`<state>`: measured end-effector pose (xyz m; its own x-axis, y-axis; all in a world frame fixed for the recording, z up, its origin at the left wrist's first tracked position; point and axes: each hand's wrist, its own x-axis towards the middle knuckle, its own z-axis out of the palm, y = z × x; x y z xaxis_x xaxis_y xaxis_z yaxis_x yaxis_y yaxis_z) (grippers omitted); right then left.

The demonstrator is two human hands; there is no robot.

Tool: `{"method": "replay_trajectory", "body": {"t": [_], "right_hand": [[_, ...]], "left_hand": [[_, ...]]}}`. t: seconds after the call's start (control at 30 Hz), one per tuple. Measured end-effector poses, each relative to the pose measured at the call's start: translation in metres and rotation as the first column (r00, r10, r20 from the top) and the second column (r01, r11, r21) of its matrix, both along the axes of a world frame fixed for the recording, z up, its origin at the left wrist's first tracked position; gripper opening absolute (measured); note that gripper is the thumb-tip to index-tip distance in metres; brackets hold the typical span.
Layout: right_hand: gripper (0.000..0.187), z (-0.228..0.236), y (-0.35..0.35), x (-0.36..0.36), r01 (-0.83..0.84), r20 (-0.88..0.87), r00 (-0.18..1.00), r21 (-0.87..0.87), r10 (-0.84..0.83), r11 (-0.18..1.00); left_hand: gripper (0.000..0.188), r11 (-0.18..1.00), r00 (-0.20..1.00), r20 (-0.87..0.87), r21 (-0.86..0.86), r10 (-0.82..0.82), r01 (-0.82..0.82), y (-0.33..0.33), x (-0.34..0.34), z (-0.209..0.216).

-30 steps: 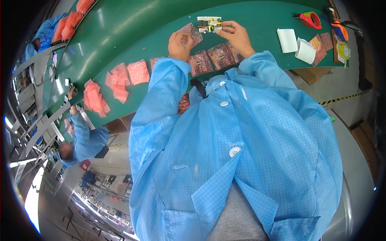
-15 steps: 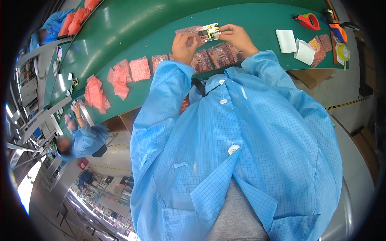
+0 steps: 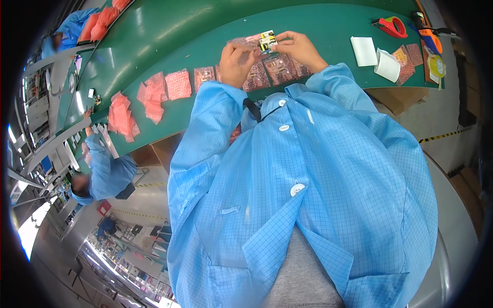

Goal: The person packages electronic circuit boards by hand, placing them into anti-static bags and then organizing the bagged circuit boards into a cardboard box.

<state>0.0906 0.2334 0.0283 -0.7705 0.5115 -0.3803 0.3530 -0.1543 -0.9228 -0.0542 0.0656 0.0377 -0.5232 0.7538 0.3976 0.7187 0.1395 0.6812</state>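
Over the green bench, my right hand pinches the edge of a small circuit board with black, yellow and white parts. My left hand is closed on a clear pink bubble-wrap bag. The board's left end is at the bag; whether it is inside the opening I cannot tell. Just below my hands lies a row of filled bubble-wrap bags along the bench's near edge. To the left lie flat pink bubble-wrap bags and a loose pile of the same.
At the right are white folded sheets, a red tape dispenser, an orange-handled tool and a yellow tape roll. A co-worker in blue reaches over the bench's left end. Small boards lie near that worker.
The board has turned more upright, its left end now at the bag; my right hand has shifted slightly left. My left hand still grips the bag. The co-worker's arm has moved further up the bench.
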Motion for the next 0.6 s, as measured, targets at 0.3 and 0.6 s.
{"method": "replay_trajectory", "body": {"t": [0.3,0.6], "right_hand": [[0.037,0.0,-0.018,0.004,-0.143,-0.145,0.978,0.052,0.149,0.988],[0.043,-0.005,-0.023,0.003,-0.017,-0.062,0.998,-0.091,0.011,0.996]], "left_hand": [[0.012,0.994,0.994,-0.044,0.045,0.102,-0.1,0.0,0.01,0.007],[0.016,0.998,0.996,-0.066,0.018,0.068,-0.067,-0.007,0.027,0.013]]}}
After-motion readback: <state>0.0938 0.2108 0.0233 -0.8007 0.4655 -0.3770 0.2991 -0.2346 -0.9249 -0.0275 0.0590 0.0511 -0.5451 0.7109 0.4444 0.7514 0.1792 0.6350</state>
